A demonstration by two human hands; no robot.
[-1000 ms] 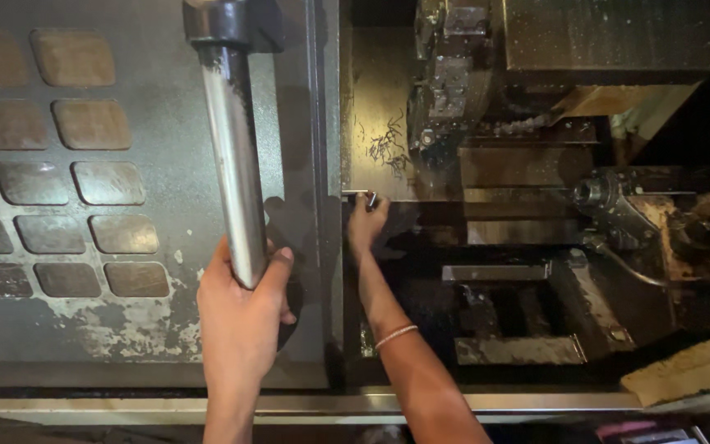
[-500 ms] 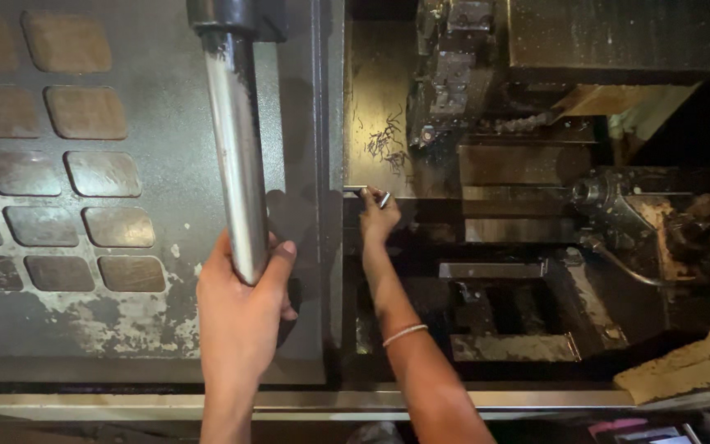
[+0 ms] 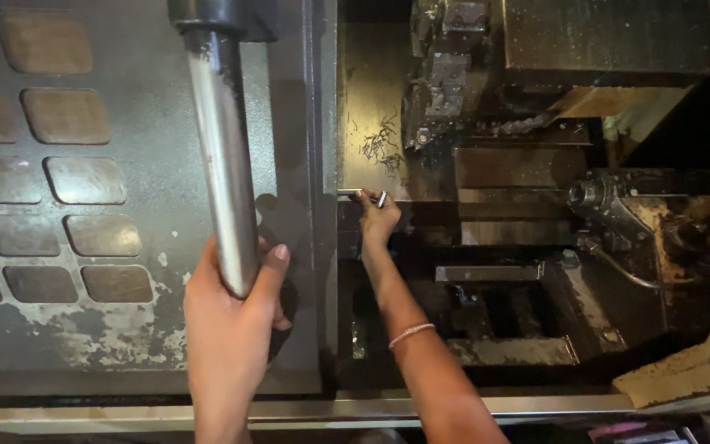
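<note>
**Two bare forearms, one thin bracelet**

Both of the person's arms enter from the bottom edge of the view and are bare, with no sleeves, gloves or watch in sight. The left hand [image 3: 228, 316] is broad in the frame, its thumbnail short and plain, without polish or rings that can be made out. The right hand [image 3: 378, 220] appears smaller and farther from the camera, at the end of a slim forearm. Around that forearm, partway up from the wrist, sits a thin pale bracelet [image 3: 412, 334], a single narrow band crossing it at a slant.
</note>
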